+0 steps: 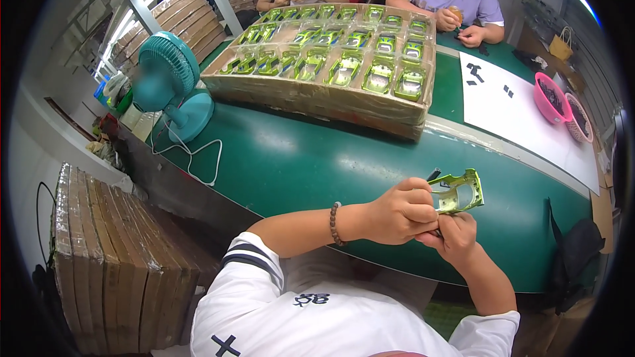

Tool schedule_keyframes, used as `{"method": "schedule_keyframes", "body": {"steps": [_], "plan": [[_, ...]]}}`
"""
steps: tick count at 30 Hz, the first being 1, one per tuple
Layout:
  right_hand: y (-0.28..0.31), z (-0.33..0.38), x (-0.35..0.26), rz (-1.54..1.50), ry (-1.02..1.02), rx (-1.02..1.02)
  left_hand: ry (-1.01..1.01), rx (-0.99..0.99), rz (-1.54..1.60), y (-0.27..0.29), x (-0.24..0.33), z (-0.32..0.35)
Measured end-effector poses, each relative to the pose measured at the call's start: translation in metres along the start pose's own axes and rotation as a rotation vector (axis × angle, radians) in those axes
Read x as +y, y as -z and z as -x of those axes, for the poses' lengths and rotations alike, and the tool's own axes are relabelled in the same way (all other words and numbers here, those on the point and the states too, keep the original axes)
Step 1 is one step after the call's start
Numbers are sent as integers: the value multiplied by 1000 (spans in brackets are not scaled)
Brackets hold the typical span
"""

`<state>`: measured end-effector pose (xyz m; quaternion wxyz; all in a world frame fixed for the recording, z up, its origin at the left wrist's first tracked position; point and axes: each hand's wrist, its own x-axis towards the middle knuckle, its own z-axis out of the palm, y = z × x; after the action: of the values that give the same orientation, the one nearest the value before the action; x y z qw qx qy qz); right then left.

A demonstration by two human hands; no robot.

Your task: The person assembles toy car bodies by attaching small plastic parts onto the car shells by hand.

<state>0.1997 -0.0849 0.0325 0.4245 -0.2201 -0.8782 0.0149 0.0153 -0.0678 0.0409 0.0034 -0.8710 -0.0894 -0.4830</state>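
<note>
You are pinching shiny green toy-car body shell (458, 192) with left hand (399, 212) fingers, right hand (452, 236) fingers bracing underneath, steadying it above green table (311, 165).

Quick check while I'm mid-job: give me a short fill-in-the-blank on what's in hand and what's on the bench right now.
1. Both hands, the left hand and the right hand, hold one metallic ____ toy car body shell.
2. The cardboard tray of matching shells lies on the ____ green conveyor belt.
3. The teal desk fan stands to the ____ of that tray.
4. The left wrist wears a brown beaded ____.

Missing words: green; dark; left; bracelet
</note>
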Motion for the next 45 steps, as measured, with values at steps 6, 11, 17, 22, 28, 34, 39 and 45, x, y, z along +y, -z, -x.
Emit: {"method": "schedule_keyframes", "body": {"steps": [6, 11, 17, 22, 28, 34, 39, 45], "plan": [[-3, 1, 0, 98, -4, 13, 62, -19, 60, 1, -5, 2], [21, 14, 22, 401, 87, 188, 134, 7, 36, 4, -15, 1], [13, -10, 26, -595, -416, 425, 127, -138, -166, 7, -22, 4], [8, 19, 44, -797, -432, 215, 105, -72, -138, 4, -23, 1], [-3, 21, 27, -705, -336, 287, 335, -75, 22, 13, -20, 2], [0, 15, 37, -450, -511, 288, 495, 250, -564, 138, -85, 3], [-9, 13, 30, -468, -579, 145, 860, 405, -882, 273, -167, 64], [-25, 21, 43, -347, -435, 79, 956, 456, -1114, 339, -242, 99]]}}
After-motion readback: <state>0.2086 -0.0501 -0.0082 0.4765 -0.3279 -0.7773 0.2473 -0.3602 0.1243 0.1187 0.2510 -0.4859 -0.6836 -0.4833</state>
